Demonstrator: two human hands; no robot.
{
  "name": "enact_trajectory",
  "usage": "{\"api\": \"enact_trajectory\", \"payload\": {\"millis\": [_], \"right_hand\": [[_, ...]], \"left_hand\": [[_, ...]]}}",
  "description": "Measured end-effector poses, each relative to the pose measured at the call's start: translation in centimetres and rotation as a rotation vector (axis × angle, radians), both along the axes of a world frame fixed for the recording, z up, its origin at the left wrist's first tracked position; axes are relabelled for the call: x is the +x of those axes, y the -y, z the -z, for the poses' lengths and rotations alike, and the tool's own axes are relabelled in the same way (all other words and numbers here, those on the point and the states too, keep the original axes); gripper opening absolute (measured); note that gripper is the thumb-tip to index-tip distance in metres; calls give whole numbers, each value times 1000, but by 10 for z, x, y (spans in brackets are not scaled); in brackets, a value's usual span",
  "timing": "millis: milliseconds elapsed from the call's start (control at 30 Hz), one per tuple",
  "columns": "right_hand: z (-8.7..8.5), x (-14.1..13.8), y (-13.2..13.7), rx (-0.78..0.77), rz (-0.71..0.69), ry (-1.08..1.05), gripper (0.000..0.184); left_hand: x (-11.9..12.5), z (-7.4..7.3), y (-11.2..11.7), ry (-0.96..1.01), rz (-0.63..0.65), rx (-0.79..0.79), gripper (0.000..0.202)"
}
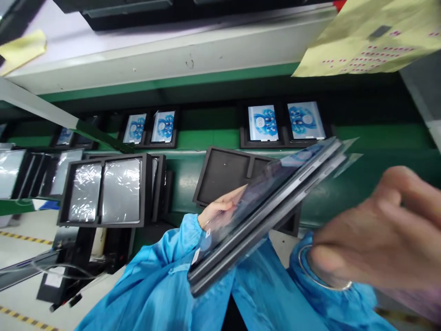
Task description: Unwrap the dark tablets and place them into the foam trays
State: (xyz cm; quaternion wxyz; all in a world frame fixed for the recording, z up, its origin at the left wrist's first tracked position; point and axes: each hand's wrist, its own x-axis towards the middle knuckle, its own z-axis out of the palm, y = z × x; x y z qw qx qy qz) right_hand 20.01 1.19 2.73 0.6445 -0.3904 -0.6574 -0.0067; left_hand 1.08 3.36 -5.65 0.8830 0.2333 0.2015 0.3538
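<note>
My left hand (220, 209) is closed around the lower-left part of two stacked tablets (265, 207). They are held tilted in front of my chest, with their grey edges towards me. The top one has a dark, glossy screen, and clear film tabs (347, 158) stick out at the far end. My right hand (375, 230) is off to the right, apart from the tablets. It is blurred and partly cut off by the frame, so I cannot tell what its fingers do. A black two-recess tray (223, 174) lies behind and partly under the tablets.
On the left is a stack of black trays (146, 193) with film-covered tablets. Beyond the green bench edge, trays hold lit tablets (263, 123) with blue screens. A white shelf (189, 59) crosses above; yellow paper (372, 41) hangs at right. A slanted post (41, 103) stands at left.
</note>
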Motion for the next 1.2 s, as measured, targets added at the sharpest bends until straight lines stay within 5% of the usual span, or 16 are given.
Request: {"api": "enact_trajectory", "payload": {"millis": [100,267,400,633,967,1200], "right_hand": [[22,4,-11,-29,12,-236,77],[38,-20,2,-316,-166,-452,75],[48,-28,9,-356,-105,-406,76],[52,-28,13,-343,-121,-416,77],[47,-32,14,-329,-136,-455,80],[46,-35,15,-280,-63,-429,78]], "left_hand": [[-4,3,-2,-65,-7,127,82],[-10,2,-3,-362,31,351,48],[-9,4,-2,-249,3,463,52],[-12,-3,-5,-356,85,322,56],[-26,8,-12,-71,-20,42,79],[-28,-4,-19,-82,-14,77,84]]}}
